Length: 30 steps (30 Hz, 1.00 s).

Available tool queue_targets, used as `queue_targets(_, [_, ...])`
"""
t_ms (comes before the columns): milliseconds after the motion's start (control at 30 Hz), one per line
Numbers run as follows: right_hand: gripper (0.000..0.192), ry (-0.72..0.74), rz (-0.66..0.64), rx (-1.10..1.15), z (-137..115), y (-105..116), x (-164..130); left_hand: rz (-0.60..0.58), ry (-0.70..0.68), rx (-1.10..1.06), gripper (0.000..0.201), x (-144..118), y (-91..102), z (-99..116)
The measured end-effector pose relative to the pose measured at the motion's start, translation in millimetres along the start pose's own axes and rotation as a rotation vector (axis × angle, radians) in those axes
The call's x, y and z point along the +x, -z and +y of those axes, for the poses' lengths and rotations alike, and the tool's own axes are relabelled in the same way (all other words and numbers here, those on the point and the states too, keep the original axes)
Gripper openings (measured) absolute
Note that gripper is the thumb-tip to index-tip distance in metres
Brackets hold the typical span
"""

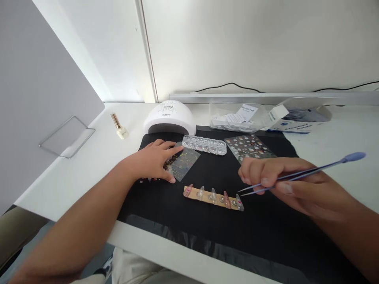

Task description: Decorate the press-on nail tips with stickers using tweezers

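My right hand point(275, 175) pinches a pair of blue tweezers point(308, 172), whose tips point left, just above the right end of a tan strip point(194, 193). Several false nails stand along that strip: pink ones such as the false nail point(226, 200) and clear ones such as the false nail point(213, 196). With fingers spread, my left hand point(155, 159) rests over a clear nail sticker sheet point(183, 163) with small gold marks. A dark sheet shows partly beneath that hand. Beyond it lies a clear rhinestone case point(204, 144) with small compartments.
Behind the black mat point(177, 215) stands a white nail lamp point(170, 117). A second sticker sheet point(248, 146) lies near my right hand. Farther back are a clear bin of packets point(233, 118) and an open box point(299, 121). Left stand a polish bottle point(121, 128) and a wire frame point(66, 138).
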State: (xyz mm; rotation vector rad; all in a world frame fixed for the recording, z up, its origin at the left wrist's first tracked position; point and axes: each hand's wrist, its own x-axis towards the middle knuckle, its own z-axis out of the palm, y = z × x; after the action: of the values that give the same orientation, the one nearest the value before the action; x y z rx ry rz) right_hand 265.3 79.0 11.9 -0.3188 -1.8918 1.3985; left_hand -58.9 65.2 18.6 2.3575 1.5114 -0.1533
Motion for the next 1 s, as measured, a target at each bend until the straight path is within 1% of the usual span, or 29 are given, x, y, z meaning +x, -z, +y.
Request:
queue_targets(100, [0.018,-0.016,0.047,0.047,6.4,1.3,-5.5,0.004,-0.027,-0.042,0.095,4.2,-1.8,-1.9])
queue_targets(233, [0.018,-0.046,0.102,0.115,8.8,1.9,-9.9,0.052,-0.034,-0.106,0.081,3.9,-3.9,-1.1])
queue_targets(367, [0.018,-0.068,0.138,0.182,10.4,-0.2,-13.9,0.119,-0.055,-0.228,0.059,5.9,-8.7,0.9])
queue_targets(500, [0.017,-0.079,0.133,0.229,11.7,-3.4,-16.8,0.211,-0.082,-0.424,0.036,9.6,-14.3,-1.1])
queue_targets(733, [0.018,-0.028,0.153,0.218,3.6,-8.0,-16.9,0.421,-0.11,-0.877,0.013,10.1,-19.5,-2.0])
queue_targets(800, [0.018,0.002,0.164,0.185,-0.8,-10.1,-16.6,0.497,-0.138,-0.992,0.013,8.7,-18.6,3.2])
queue_targets(867, [0.019,0.04,0.179,0.144,-6.9,-12.8,-16.9,0.596,-0.177,-1.088,0.017,4.9,-16.6,13.0])
queue_targets(933, [0.019,0.08,0.197,0.1,-15.8,-15.7,-18.6,0.698,-0.241,-1.163,0.024,-1.6,-15.0,27.4])
queue_targets(1000, [0.019,0.108,0.211,0.058,-27.1,-18.4,-21.5,0.771,-0.317,-1.207,0.028,-9.4,-15.3,44.8])
